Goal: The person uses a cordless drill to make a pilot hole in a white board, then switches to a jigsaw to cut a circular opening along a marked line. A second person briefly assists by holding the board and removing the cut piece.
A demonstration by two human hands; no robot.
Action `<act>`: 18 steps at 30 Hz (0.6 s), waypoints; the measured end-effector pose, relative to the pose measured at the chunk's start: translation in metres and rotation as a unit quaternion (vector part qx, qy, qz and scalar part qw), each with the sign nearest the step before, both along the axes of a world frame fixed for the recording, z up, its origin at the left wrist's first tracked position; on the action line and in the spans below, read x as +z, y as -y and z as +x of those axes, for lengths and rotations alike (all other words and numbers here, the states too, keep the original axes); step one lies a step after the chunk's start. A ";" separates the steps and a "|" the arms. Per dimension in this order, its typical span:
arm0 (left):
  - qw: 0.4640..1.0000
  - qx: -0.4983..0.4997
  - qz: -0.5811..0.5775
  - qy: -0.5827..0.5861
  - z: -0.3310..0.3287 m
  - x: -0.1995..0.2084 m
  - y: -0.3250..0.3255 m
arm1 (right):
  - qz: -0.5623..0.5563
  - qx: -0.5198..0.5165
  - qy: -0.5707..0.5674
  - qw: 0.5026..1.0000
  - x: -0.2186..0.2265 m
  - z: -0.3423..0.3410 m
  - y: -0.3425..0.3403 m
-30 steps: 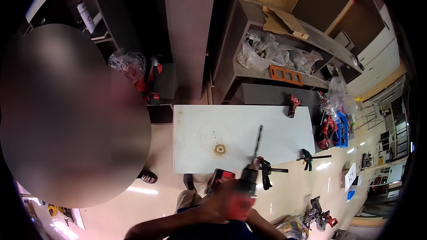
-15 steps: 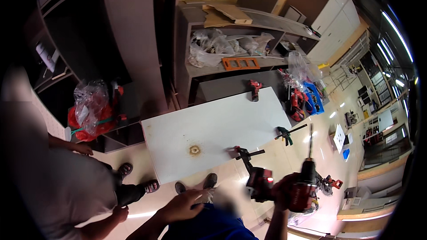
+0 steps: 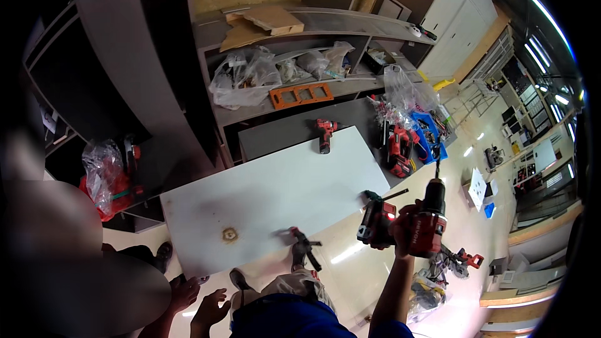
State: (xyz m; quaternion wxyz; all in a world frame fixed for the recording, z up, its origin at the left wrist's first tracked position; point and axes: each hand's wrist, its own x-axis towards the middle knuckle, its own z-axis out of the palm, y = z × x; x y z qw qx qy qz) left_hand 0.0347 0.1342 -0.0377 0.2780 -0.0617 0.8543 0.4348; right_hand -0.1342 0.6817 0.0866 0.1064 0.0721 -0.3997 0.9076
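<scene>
A red and black cordless drill (image 3: 429,228) is in my right hand (image 3: 404,230), fingers wrapped round its grip. Its bit points up and away from me, and its battery end lies to the left. My left hand (image 3: 211,308) is low in view, empty, with its fingers loosely bent and apart. Before me lies a white panel (image 3: 282,194) with a ragged, brown-edged hole (image 3: 230,235) at its left part. A clamp (image 3: 305,247) sits on the panel's near edge. A second clamp (image 3: 391,194), partly hidden behind the drill, is at the right end.
A smaller red drill (image 3: 325,134) rests at the panel's far edge. Red power tools (image 3: 400,150) and a blue crate (image 3: 429,134) stand beyond its right end. Plastic bags (image 3: 247,75) fill a shelf behind. A co-worker's hand (image 3: 183,294) is just left of mine.
My right hand has raised the drill a little, away from me. My left hand has moved left and lower. The view has shifted, and the co-worker appears closer to my left hand.
</scene>
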 end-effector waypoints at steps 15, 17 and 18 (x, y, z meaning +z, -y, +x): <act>0.695 0.236 0.601 0.316 -0.086 -0.097 -0.019 | 0.418 -0.277 -0.021 0.865 0.071 -0.111 -0.098; 0.691 0.232 0.612 0.305 -0.087 -0.099 -0.031 | 0.428 -0.278 -0.039 0.859 0.070 -0.117 -0.111; 0.699 0.215 0.617 0.289 -0.095 -0.101 -0.038 | 0.429 -0.280 -0.042 0.857 0.072 -0.123 -0.117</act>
